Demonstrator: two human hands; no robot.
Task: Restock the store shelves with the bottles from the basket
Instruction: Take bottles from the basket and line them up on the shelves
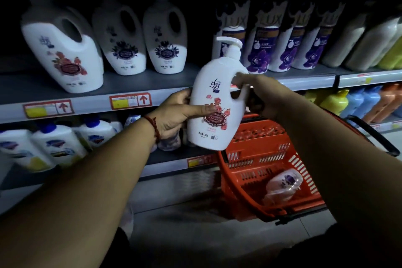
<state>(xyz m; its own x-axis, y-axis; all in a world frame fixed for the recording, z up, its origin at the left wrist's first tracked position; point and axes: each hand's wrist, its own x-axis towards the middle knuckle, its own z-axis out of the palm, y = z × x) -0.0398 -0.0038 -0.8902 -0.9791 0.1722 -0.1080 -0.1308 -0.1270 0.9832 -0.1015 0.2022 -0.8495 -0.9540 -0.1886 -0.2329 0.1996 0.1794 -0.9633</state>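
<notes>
i hold a white pump bottle (214,102) with red flowers on its label upright in front of the middle shelf (130,82), both hands clamped on it. my left hand (174,113) grips its left side, thumb lying across the label; the fingers behind the bottle are hidden. my right hand (254,91) curls round the handle near the shoulder, and the bottle's body covers part of that hand, so i cannot tell how far the fingers reach. a red cord bracelet (152,124) sits on my left wrist. below the bottle is the orange basket (256,152); its near rim is cut off by my right arm, and its black handle (374,135) runs behind that forearm. one more bottle (282,185), pale with a purple label, lies on its side in the basket, blurred. on the middle shelf stand white jugs with handle holes (65,54) to the left and purple-labelled bottles (289,45) to the right, their tops lost in shadow. further right, pale and yellow-green bottles (369,45) run out of view. the lower shelf holds white bottles with blue caps (54,143), smeared. the print on the yellow price tags (130,101) is unreadable.
</notes>
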